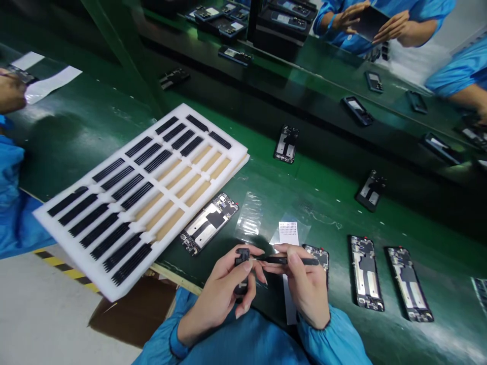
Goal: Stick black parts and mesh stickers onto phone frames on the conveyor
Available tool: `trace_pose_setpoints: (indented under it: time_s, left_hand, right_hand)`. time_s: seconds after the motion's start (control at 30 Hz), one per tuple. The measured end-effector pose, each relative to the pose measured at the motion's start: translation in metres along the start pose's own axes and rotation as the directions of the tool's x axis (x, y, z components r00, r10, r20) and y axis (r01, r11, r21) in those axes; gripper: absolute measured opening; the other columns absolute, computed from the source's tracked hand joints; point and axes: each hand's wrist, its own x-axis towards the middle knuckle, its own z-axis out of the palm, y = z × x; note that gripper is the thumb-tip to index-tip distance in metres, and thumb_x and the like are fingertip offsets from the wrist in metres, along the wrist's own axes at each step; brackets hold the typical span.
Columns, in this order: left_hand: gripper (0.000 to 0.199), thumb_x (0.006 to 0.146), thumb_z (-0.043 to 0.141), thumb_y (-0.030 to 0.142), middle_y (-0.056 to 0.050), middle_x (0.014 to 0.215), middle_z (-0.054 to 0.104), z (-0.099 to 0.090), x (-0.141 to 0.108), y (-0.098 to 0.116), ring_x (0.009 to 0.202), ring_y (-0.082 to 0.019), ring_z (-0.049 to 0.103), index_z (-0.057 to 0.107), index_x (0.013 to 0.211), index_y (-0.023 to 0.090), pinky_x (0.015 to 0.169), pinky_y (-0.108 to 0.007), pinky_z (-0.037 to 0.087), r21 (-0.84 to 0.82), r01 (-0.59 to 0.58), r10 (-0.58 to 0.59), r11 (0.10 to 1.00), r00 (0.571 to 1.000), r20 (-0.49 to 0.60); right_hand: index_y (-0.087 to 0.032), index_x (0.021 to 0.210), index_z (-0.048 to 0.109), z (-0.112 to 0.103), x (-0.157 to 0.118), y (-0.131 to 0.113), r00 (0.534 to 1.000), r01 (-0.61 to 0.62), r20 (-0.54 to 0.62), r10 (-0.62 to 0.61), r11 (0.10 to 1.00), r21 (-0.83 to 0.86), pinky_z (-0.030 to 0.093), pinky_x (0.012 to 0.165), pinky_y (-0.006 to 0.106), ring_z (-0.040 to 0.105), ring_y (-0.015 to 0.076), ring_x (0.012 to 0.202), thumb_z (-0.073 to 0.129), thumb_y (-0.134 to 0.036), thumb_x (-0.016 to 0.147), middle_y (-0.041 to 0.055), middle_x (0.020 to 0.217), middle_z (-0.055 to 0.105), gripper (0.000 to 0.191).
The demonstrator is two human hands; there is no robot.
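My left hand [216, 289] grips a small black plastic phone part [242, 253] between thumb and fingers, above the table's front edge. In my right hand [310, 291] is a pair of slim black tweezers [279, 260], pointing left with the tip at the part. Behind the right hand, an opened phone body [321, 257] is partly hidden. A white sheet with rows of small marks [288, 232] lies just beyond the hands, on clear film. Another opened phone body [210, 223] lies to the left, beside a clear plastic strip [250, 215].
A white foam tray [178, 200] with slots of thin black parts takes up the left side, overhanging the front edge. More phone bodies [366, 274] lie to the right and on the far belt [287, 143]. Co-workers in blue sleeves [418, 25] work opposite and at left.
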Motion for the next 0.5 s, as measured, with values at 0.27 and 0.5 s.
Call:
trace_pose_setpoints:
  time_s: [0.27,0.5]
  left_hand:
    - [0.024,0.098,0.053,0.030,-0.004,0.084,0.067,0.003,-0.001,-0.001,0.039,-0.003,0.049,0.060,0.117,0.017,0.030,-0.012,0.032,0.060,0.005,-0.006,0.998,1.000,0.013]
    - [0.029,0.098,0.055,0.034,-0.004,0.088,0.068,0.000,-0.003,-0.002,0.039,-0.003,0.047,0.057,0.121,0.017,0.031,-0.014,0.033,0.117,0.023,-0.025,0.993,1.000,0.013]
  right_hand:
    - [-0.022,0.103,0.077,0.001,-0.003,-0.008,0.998,0.064,-0.001,-0.065,0.987,-0.150,0.065,0.069,0.032,0.078,0.0220,0.074,0.060,-0.046,0.097,0.0079,0.090,0.079,0.030]
    - [-0.020,0.102,0.077,0.002,-0.003,-0.014,0.998,0.067,0.006,-0.067,0.975,-0.210,0.065,0.069,0.033,0.078,0.0225,0.072,0.058,-0.047,0.098,0.0090,0.092,0.080,0.033]
